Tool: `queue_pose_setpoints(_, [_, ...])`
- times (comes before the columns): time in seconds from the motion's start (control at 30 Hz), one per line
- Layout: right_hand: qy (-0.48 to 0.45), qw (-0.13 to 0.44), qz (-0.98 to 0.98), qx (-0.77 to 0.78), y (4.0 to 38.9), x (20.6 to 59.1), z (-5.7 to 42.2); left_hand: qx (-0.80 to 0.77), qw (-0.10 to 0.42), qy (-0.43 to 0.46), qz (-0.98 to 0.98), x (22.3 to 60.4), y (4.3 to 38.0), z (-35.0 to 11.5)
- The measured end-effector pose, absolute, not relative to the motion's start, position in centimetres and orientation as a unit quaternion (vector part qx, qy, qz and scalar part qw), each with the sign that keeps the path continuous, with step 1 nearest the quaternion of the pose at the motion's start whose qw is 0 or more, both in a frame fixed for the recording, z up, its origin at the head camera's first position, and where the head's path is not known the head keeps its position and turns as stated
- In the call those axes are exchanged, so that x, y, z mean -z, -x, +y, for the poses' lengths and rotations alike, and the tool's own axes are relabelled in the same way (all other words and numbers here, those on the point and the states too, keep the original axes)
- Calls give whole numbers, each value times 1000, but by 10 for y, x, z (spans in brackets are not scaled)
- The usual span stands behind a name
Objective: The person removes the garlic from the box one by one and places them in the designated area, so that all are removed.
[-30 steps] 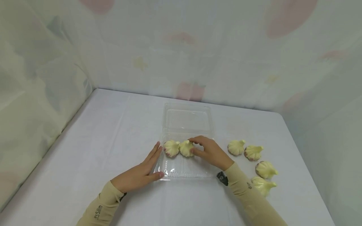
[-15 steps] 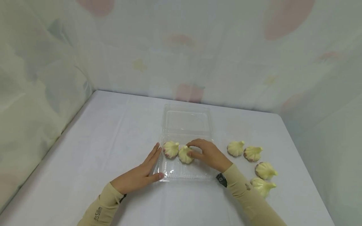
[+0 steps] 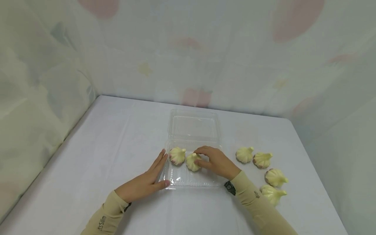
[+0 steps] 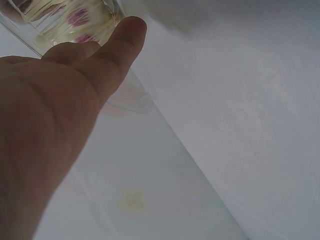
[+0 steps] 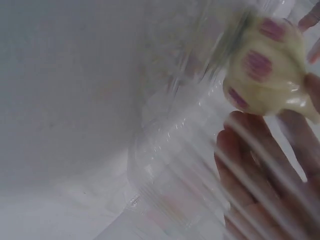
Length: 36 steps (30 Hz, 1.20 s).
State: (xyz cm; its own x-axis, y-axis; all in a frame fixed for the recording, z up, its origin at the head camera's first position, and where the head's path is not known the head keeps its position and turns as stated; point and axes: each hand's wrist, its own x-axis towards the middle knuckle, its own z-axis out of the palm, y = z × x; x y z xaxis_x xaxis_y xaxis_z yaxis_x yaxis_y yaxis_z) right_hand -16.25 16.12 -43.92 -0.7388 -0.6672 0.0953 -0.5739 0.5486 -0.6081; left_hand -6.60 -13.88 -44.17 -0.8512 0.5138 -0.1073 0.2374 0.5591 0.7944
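In the head view, a clear plastic clamshell box (image 3: 192,180) lies open on the white table, its lid (image 3: 194,125) folded back toward the wall. My right hand (image 3: 218,162) pinches a pale garlic bulb (image 3: 191,163) between thumb and fingers, inside the box. Purple patches mark the underside of this bulb (image 5: 258,65) in the right wrist view. To its left a second garlic bulb (image 3: 177,156) sits in the box. My left hand (image 3: 144,185), fingers straight, rests against the box's left edge.
On the table right of the box lie several more garlic bulbs: one nearest the box (image 3: 244,154), others curving down toward my right forearm (image 3: 261,209). Patterned cloth walls (image 3: 141,49) stand behind and at both sides.
My right hand has shifted the held garlic bulb slightly toward me inside the box. The left hand stays at the box's edge, and the view has tilted a little.
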Motion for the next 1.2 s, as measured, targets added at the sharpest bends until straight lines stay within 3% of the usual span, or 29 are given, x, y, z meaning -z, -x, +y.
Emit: queue_pose_setpoints(1.2, [286, -3, 846, 451, 159, 438, 166, -410, 162, -217, 871, 443, 64, -138])
